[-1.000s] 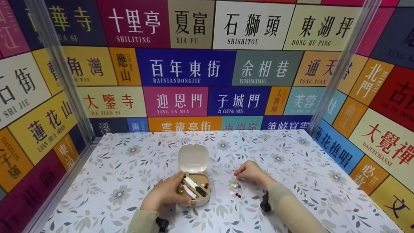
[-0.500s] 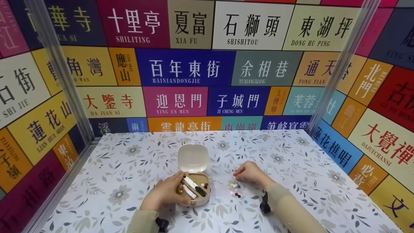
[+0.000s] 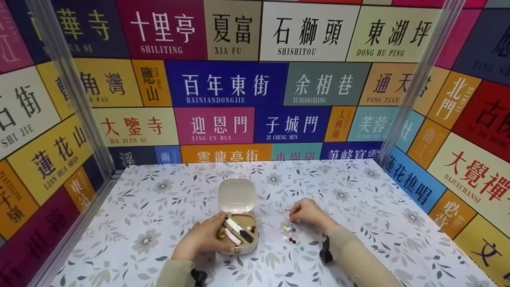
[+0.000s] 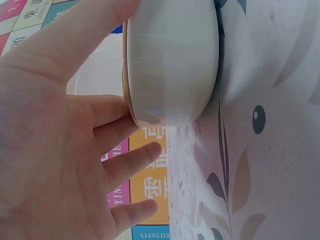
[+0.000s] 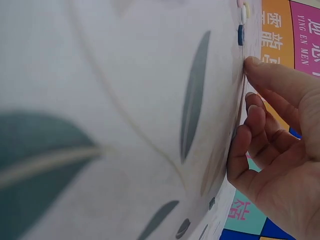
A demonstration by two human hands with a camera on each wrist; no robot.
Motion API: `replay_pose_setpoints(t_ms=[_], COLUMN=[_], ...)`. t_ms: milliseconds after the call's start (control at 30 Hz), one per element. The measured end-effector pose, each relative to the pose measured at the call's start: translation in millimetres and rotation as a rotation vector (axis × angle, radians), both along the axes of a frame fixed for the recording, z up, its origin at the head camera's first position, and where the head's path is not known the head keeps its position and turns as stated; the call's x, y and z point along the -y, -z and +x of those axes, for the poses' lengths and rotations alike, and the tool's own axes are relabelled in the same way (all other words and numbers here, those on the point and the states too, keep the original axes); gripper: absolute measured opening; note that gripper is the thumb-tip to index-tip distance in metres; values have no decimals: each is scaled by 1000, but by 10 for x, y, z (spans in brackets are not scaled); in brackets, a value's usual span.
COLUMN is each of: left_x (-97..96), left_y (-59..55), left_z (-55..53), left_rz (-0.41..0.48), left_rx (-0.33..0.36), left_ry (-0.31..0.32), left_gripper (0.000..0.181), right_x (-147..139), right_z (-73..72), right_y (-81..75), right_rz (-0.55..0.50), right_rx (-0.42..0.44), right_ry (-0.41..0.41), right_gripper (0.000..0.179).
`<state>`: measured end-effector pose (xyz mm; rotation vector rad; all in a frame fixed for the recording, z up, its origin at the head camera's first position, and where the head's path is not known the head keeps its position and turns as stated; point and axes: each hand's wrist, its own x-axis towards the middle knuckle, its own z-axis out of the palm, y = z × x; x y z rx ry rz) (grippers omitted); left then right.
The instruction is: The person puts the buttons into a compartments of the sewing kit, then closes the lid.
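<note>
A small cream case (image 3: pixel 248 248) stands on the table with its hinged lid (image 3: pixel 237 194) raised. My left hand (image 3: pixel 202 236) grips its left side, thumb at the front and fingers toward the back. In the left wrist view, the hand (image 4: pixel 55 145) holds the case wall (image 4: pixel 175 60) between thumb and index finger. Inside lie a white stick with a black end (image 3: pixel 236 227), a pink-and-white piece (image 3: pixel 232 236) and several small buttons (image 3: pixel 252 229). My right hand (image 3: pixel 308 212) has its fingertips down at the table beyond several loose buttons (image 3: pixel 288 229). Whether it pinches one is hidden.
A dark red button and a black button (image 3: pixel 294 242) lie nearer me, with a blue one (image 3: pixel 302 248) beside them. Floral cloth covers the table (image 3: pixel 159 207). Sign-printed panels (image 3: pixel 227 83) wall in the back and sides, with clear posts (image 3: pixel 402 103) at the corners.
The right hand's fingertips shift only slightly at the same spot. The left hand keeps its hold on the case. The whole view drifts a little.
</note>
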<state>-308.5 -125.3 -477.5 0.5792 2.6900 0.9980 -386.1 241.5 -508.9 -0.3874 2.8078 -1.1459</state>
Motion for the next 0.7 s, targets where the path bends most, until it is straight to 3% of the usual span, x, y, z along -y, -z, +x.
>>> replay_pose_setpoints(t_ms=[167,333,700], left_x=[7,10,18], left_y=[6,10,-1], left_z=[11,17,31], left_rz=[-29,-54,-47], left_rx=[-15,-29,-25], left_ry=[6,12,11], left_gripper=[119,116,115], right_x=[-4,-13,-73], right_z=[11,31,-12], right_y=[3,-36,-140], right_rz=[-23,-77,13], right_rx=[1,75,106], right_ry=[22,52,6], right_gripper=[4,3,9])
